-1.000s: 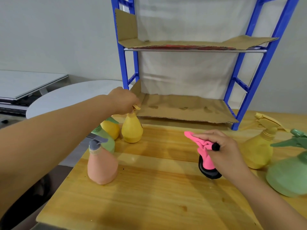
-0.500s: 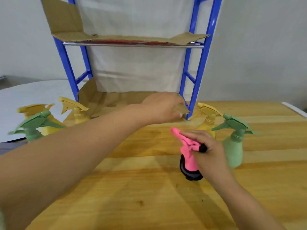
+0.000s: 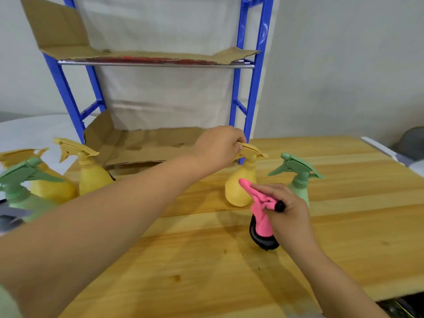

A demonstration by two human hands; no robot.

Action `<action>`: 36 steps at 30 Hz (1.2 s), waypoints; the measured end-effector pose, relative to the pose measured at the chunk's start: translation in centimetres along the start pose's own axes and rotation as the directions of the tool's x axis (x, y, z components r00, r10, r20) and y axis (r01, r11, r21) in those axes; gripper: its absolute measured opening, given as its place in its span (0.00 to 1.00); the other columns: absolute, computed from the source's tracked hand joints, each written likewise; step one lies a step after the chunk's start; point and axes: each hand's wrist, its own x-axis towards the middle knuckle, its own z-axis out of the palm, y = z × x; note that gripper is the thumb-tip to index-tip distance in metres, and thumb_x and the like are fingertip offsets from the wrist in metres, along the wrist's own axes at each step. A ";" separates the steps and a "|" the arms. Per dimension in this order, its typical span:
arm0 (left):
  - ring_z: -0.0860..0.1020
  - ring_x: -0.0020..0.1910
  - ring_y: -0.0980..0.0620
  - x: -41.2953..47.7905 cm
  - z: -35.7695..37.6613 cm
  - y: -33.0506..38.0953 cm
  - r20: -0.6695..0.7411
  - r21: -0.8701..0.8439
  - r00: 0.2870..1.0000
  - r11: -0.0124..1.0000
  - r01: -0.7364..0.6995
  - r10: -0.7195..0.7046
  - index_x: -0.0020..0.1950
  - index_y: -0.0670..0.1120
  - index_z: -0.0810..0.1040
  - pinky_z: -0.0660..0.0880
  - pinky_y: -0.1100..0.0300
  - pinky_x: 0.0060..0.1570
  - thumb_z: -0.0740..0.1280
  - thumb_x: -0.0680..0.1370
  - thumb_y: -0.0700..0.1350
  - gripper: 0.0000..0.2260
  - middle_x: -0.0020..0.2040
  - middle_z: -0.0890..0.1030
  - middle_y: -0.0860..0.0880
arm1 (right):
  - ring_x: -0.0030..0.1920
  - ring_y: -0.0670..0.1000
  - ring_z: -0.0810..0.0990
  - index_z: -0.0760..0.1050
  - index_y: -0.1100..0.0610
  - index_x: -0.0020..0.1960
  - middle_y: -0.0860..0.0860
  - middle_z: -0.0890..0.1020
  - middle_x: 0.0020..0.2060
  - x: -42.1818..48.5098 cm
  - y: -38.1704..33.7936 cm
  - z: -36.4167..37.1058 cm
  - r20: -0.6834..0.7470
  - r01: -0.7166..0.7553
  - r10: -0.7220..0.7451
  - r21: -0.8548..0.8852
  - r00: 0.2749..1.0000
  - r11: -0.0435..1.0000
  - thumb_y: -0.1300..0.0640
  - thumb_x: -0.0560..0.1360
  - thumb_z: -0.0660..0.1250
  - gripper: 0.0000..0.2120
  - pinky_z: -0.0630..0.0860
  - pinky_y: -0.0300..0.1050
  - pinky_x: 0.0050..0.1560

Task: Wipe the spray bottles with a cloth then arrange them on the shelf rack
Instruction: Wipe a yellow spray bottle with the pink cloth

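Note:
My left hand reaches across the table and closes on the trigger head of a yellow spray bottle standing upright near the rack's right front post. My right hand holds a pink and black cloth just in front of that bottle. A green spray bottle stands to the right of the yellow one. On the left stand two more yellow bottles and a green bottle. The blue shelf rack has cardboard-lined shelves with no bottles on them.
The wooden table runs forward and to the right. A grey trigger head pokes in at the left edge. A white round table lies behind on the left, and a grey object sits at the far right.
The view swung right. My left hand left the yellow bottle on the left, crossed over, and now grips the trigger of the yellow bottle by the rack's right post. My right hand kept the cloth.

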 end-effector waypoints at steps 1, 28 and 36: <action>0.77 0.51 0.49 -0.7 -0.7 -0.4 -0.015 0.018 1.000 1.000 0.019 -0.019 0.52 0.51 0.80 0.66 0.60 0.41 0.63 0.76 0.45 0.09 0.51 0.82 0.51 | 0.48 0.39 0.77 0.82 0.50 0.49 0.51 0.80 0.47 0.0 -0.1 0.2 0.011 0.004 -0.004 0.007 1.000 1.000 0.78 0.68 0.64 0.25 0.72 0.28 0.48; 0.79 0.41 0.58 -14.8 -8.1 -8.3 0.087 -0.324 0.963 0.907 0.270 -0.256 0.60 0.54 0.79 0.73 0.69 0.47 0.61 0.79 0.42 0.13 0.49 0.82 0.52 | 0.52 0.48 0.74 0.78 0.62 0.54 0.49 0.73 0.51 0.6 -0.5 14.1 -0.014 0.455 -0.468 -0.215 0.884 0.864 0.71 0.65 0.66 0.18 0.71 0.34 0.52; 0.80 0.43 0.61 -14.5 -7.9 -8.6 0.124 -0.472 0.972 0.850 0.233 -0.197 0.57 0.50 0.81 0.77 0.65 0.48 0.62 0.79 0.39 0.12 0.45 0.82 0.58 | 0.48 0.55 0.75 0.80 0.65 0.51 0.52 0.73 0.52 1.1 -1.9 15.5 0.068 0.698 -0.721 -0.327 0.689 0.637 0.68 0.70 0.69 0.09 0.72 0.43 0.49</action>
